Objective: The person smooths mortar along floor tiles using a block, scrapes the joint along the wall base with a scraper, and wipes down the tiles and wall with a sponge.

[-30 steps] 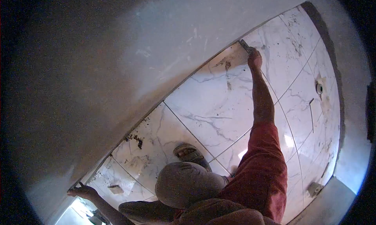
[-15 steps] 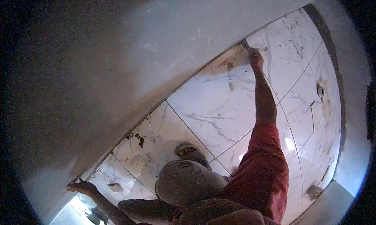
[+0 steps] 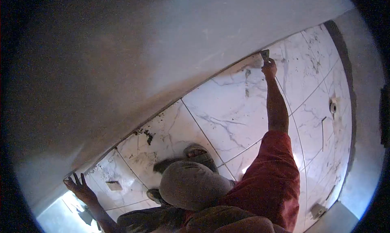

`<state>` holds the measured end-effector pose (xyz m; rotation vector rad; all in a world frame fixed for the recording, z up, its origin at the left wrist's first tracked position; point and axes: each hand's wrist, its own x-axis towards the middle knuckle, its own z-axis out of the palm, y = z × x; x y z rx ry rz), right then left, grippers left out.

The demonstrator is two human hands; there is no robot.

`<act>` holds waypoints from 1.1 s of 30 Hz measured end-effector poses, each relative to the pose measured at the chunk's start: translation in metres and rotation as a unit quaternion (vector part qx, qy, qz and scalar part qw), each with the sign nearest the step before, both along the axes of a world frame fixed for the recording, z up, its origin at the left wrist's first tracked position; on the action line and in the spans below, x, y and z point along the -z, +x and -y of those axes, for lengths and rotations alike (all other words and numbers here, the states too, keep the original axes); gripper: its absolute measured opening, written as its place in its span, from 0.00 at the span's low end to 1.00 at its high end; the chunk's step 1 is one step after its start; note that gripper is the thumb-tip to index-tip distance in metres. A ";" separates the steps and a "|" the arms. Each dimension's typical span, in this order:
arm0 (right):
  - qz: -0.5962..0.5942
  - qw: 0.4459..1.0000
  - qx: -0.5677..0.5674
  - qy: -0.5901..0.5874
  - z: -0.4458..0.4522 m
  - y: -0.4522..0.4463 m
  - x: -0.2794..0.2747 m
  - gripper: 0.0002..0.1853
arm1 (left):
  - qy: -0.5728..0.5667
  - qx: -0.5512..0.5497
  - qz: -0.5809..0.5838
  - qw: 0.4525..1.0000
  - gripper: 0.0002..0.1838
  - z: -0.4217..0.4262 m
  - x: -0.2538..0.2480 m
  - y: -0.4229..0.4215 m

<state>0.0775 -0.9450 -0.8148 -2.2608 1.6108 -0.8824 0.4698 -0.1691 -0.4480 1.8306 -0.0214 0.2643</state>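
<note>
My right hand (image 3: pixel 269 68), at the end of an outstretched arm, is closed around a small putty knife (image 3: pixel 265 55). Its dark, flat blade is at the joint where the tiled floor (image 3: pixel 227 107) meets the wall (image 3: pixel 174 46); the handle is mostly hidden in my fingers. At the lower left, my left hand (image 3: pixel 83 191) is open, fingers spread, by the foot of the wall near a corner. I cannot tell whether its fingertips press on the wall. Nothing shows in that hand.
Dark crumbs (image 3: pixel 148 137) lie on the tiles along the wall. A small flat piece (image 3: pixel 114 185) is near my left hand. A round drain fitting (image 3: pixel 333 107) and a thin strip (image 3: pixel 323 134) are on the right. My sandalled foot (image 3: pixel 199 152) is on the tiles.
The view has shifted slightly. My left hand has spread its fingers more. The putty knife remains in my right hand, its blade now turned with its flat face more visible.
</note>
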 end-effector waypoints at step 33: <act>-0.161 0.898 -0.332 0.238 -0.390 0.032 -0.121 0.15 | 0.448 0.481 -0.191 0.729 0.46 0.103 0.282 -0.128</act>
